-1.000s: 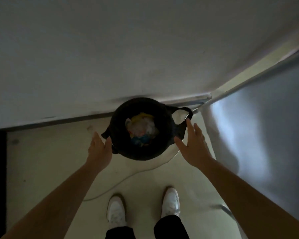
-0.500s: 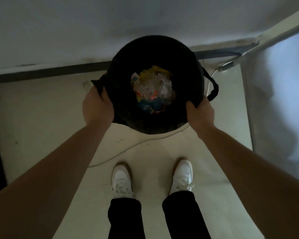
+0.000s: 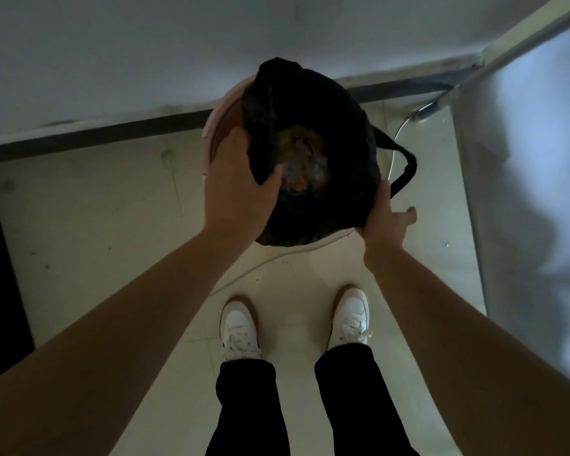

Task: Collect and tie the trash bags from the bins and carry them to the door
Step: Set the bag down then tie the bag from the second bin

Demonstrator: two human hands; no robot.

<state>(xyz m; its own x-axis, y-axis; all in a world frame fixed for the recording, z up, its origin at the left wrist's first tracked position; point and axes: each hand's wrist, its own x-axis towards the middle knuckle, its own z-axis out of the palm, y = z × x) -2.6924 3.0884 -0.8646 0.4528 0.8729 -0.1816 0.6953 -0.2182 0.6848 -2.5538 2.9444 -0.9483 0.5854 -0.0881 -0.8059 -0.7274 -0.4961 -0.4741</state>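
1. Locate the trash bag (image 3: pixel 336 126): black, seated in the bin (image 3: pixel 211 133), which stands on the floor against the wall (image 3: pixel 145 44). Rubbish (image 3: pixel 300 159) shows through the bag mouth, between your two grips.
2. Check grips. L hand (image 3: pixel 237 189): fingers curled round a bunched fold of the bag's left edge, held inboard over the opening; the bin's pale rim is bare just outboard of this grip. R hand (image 3: pixel 384 222): pinches the near-right edge of the bag; one finger sticks out loose.
3. Note the tie loop (image 3: pixel 408 166): hangs free just beyond the R grip, over the bin's side.
4. Step in hand (est.): freeing the bag edge from the rim and gathering the mouth. Not yet lifted or tied.
5. Next move (est.): peel the right and far edges off the rim, bring both grips together, then lift straight up.
6. Caution: a cable (image 3: pixel 394 149) runs on the floor beyond the R grip; shoes (image 3: pixel 239 327) sit near the bin.
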